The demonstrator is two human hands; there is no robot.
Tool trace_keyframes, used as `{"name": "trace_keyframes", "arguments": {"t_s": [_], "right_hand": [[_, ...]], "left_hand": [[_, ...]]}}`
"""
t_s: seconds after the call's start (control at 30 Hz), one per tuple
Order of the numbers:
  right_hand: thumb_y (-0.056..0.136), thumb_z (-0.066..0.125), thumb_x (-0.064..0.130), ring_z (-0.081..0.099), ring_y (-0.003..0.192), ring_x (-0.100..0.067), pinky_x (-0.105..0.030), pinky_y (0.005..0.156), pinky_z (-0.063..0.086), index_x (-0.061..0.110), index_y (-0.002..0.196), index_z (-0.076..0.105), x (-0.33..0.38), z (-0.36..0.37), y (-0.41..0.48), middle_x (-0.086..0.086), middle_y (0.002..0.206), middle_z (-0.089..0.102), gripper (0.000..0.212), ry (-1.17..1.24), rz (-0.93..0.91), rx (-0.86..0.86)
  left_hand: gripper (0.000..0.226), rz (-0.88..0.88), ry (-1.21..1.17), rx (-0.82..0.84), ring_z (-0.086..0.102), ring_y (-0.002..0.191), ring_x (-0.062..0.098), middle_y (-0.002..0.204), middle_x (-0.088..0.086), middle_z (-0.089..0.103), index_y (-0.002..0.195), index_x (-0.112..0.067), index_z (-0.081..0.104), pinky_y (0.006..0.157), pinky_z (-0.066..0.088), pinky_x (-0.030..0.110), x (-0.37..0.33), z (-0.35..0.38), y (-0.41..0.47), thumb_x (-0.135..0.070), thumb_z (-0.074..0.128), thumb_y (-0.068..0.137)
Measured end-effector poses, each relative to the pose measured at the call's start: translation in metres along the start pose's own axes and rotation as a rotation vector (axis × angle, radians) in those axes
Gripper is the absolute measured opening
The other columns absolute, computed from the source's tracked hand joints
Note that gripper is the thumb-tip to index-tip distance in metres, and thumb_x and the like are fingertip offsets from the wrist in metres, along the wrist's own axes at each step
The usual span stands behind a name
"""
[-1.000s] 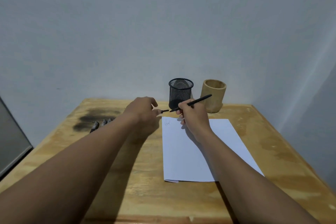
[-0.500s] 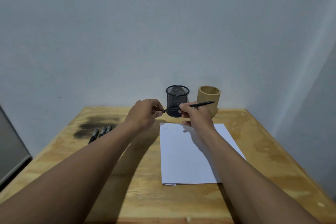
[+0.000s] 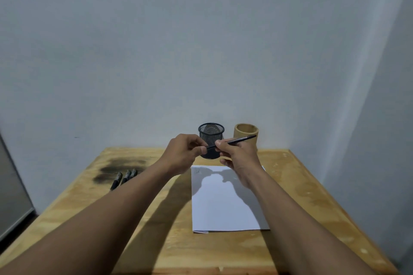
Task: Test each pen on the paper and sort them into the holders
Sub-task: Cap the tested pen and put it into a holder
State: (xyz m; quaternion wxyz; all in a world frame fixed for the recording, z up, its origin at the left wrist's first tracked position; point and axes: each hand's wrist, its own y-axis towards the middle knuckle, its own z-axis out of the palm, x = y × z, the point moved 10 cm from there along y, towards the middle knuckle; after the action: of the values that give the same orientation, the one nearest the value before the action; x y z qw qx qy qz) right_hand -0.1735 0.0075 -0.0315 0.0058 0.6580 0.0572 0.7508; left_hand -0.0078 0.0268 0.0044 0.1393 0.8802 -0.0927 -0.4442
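Note:
Both hands are raised above the far end of the white paper (image 3: 223, 203). My right hand (image 3: 237, 154) grips a thin black pen (image 3: 240, 139) that points right toward the bamboo holder (image 3: 245, 135). My left hand (image 3: 184, 154) pinches the pen's left end, where its cap is. A black mesh holder (image 3: 211, 138) stands behind the hands, left of the bamboo one. The paper carries a small scribble (image 3: 197, 171) at its top left corner. Three more black pens (image 3: 125, 177) lie on the table at the left.
The wooden table (image 3: 301, 196) has a dark burnt-looking stain (image 3: 118, 166) at its far left, under the spare pens. Both holders stand against the pale wall at the table's far edge. A grey panel (image 3: 11, 192) rises at the far left.
Both hands have lifted off the paper with the pen. My left hand has closed in on the pen's left end, and the pen now lies nearly level.

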Motion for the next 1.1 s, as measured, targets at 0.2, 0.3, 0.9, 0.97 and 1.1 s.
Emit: {"name": "trace_keyframes", "arguments": {"t_s": [0.2,0.3,0.9,0.97,1.1], "right_hand": [[0.088,0.078,0.016,0.066,0.073,-0.009,-0.024,0.059,0.054,0.011,0.086,0.073,0.010,0.002,-0.003,-0.003,0.080,0.072,0.007,0.005,-0.016,0.005],[0.087,0.078,0.019,0.066,0.073,-0.010,-0.024,0.055,0.054,0.011,0.088,0.073,0.013,0.003,-0.002,-0.003,0.083,0.073,0.009,-0.007,0.012,0.018],[0.081,0.079,0.002,0.050,0.063,-0.017,-0.020,0.059,0.040,0.003,0.092,0.076,0.056,-0.050,-0.004,-0.007,0.069,0.060,0.011,-0.458,-0.142,0.165],[0.085,0.078,0.009,0.048,0.065,-0.017,-0.025,0.062,0.038,0.006,0.096,0.077,0.057,-0.044,-0.002,-0.006,0.070,0.059,0.011,-0.524,-0.174,0.198],[0.092,0.072,0.023,0.059,0.065,-0.003,-0.021,0.065,0.043,0.016,0.098,0.080,0.071,-0.049,0.012,0.012,0.071,0.066,0.013,-0.742,-0.294,0.116]], "left_hand": [[0.013,-0.016,-0.092,-0.012,0.060,0.062,-0.003,0.076,-0.004,0.073,0.082,-0.022,0.073,0.072,0.047,0.026,-0.002,-0.001,-0.001,-0.014,0.068,0.090],[0.009,-0.033,-0.133,-0.015,0.068,0.077,0.016,0.084,0.002,0.076,0.087,-0.018,0.075,0.077,0.053,0.038,-0.002,-0.003,-0.003,-0.017,0.067,0.091],[0.012,-0.022,-0.148,0.048,0.064,0.076,0.020,0.088,0.013,0.074,0.087,-0.021,0.076,0.084,0.057,0.048,-0.037,0.001,0.019,-0.028,0.074,0.078],[0.009,-0.009,-0.156,0.033,0.064,0.075,0.019,0.084,0.009,0.074,0.088,-0.023,0.076,0.082,0.057,0.047,-0.042,0.009,0.025,-0.027,0.074,0.080],[0.025,-0.045,-0.272,-0.078,0.070,0.090,0.015,0.090,-0.003,0.075,0.101,-0.027,0.071,0.085,0.057,0.040,-0.047,0.024,0.032,-0.043,0.067,0.083]]}}
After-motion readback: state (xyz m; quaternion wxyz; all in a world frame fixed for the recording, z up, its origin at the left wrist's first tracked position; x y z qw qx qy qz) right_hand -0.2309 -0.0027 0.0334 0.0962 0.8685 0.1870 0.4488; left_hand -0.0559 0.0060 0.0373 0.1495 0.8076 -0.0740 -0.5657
